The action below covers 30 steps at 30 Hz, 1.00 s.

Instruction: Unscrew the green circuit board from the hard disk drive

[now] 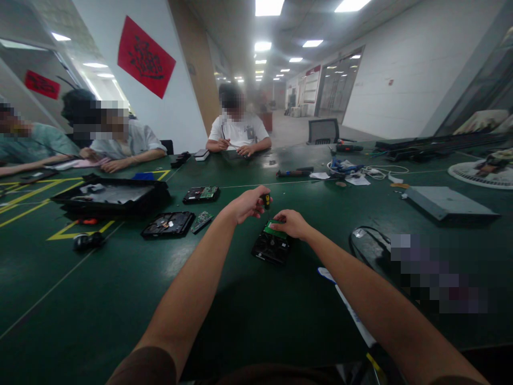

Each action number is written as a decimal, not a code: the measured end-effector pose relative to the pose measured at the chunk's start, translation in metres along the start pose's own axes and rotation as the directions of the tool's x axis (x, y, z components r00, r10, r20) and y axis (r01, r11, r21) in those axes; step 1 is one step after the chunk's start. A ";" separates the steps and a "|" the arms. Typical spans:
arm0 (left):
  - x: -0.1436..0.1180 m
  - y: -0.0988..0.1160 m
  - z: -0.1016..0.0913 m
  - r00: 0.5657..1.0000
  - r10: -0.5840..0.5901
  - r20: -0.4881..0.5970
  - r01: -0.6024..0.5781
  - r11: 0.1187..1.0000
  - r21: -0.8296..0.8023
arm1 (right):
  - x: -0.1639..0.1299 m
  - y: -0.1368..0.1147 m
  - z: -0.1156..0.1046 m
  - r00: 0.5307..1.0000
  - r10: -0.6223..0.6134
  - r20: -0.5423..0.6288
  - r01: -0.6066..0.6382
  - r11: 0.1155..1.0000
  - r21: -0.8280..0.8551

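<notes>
My left hand [253, 204] is closed around a black-and-yellow screwdriver [266, 201], of which only the handle shows. It is held above the table, just beyond a black hard drive [272, 248]. The drive lies at a slant on the green table, with a green circuit board [276, 229] at its far end. My right hand [293, 223] grips that far end, thumb on the board and fingers bent over the edge. To the left are an opened black drive case [168, 224], a loose circuit board [202, 221] and another drive with its board showing [201, 194].
A black tray [108, 195] stands on the left, near a black roll-shaped item [88, 241]. On the right are a grey metal box [451, 203], a black cable [352, 248] and tangled wires [344, 167]. One person [240, 133] sits across the table; others sit at left.
</notes>
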State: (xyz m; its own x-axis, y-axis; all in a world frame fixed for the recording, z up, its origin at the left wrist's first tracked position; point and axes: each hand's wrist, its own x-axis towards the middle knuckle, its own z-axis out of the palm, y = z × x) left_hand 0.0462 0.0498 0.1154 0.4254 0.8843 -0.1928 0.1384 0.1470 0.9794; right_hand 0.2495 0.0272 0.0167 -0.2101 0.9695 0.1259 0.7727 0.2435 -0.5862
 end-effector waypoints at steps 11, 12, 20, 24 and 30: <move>-0.004 0.002 -0.005 0.969 -0.134 0.209 0.156 0.984 -0.091 | -0.001 -0.002 0.000 1.000 0.014 -0.008 -0.014 1.000 -0.017; -0.004 0.002 -0.006 0.968 -0.133 0.211 0.155 0.984 -0.090 | 0.000 -0.002 0.000 1.000 0.016 -0.009 -0.016 1.000 -0.013; -0.007 0.005 -0.007 0.968 -0.116 0.223 0.131 0.990 -0.053 | 0.000 -0.002 0.000 1.000 0.014 -0.006 -0.014 1.000 -0.013; -0.007 0.005 -0.005 0.969 -0.107 0.222 0.115 0.993 -0.025 | 0.000 -0.002 -0.001 1.000 0.009 -0.001 -0.009 1.000 -0.015; -0.004 0.002 -0.006 0.979 -0.106 0.175 0.110 0.994 -0.014 | 0.001 -0.001 0.000 1.000 -0.004 0.004 0.004 1.000 -0.015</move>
State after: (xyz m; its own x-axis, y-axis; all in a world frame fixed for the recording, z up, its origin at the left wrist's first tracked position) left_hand 0.0392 0.0494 0.1190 0.5583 0.7725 -0.3027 0.1716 0.2494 0.9531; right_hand 0.2490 0.0279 0.0176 -0.2156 0.9684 0.1249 0.7807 0.2478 -0.5736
